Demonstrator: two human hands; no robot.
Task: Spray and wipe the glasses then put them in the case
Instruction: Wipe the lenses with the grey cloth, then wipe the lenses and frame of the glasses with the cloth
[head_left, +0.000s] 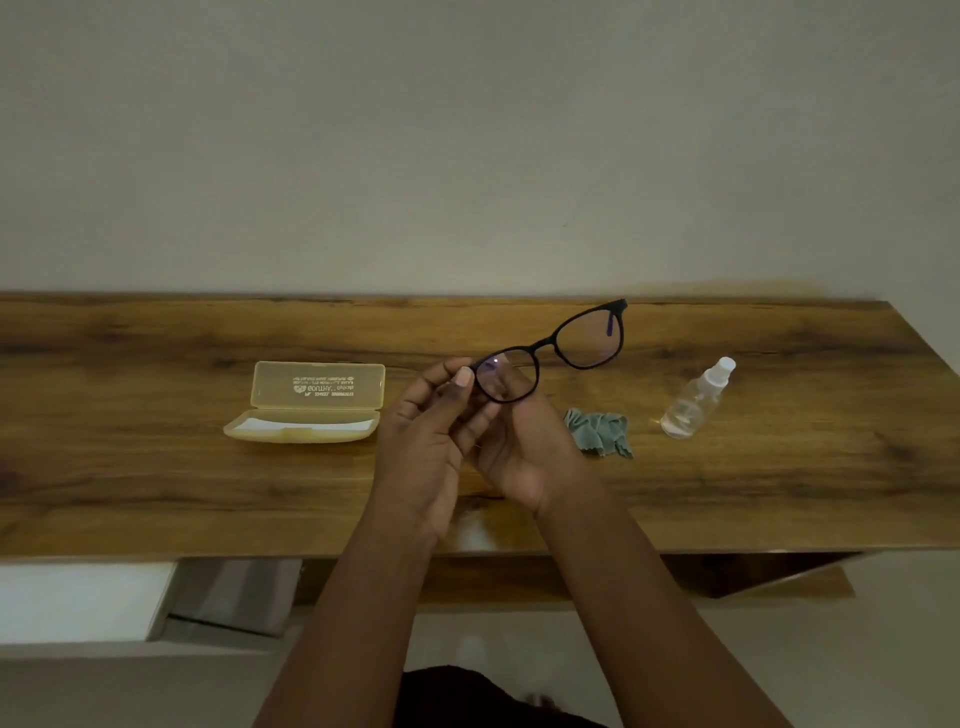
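Matt black plastic is seen on the glasses (553, 348); translucent yellowish plastic on the case (311, 402); soft cloth (600, 431); clear plastic bottle (696, 400); wood-grain table (156, 467), slightly glossy.

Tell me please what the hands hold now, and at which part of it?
Both hands hold the black glasses at one end: the left hand pinches the rim by the hinge corner, and the right hand is behind that same lens.
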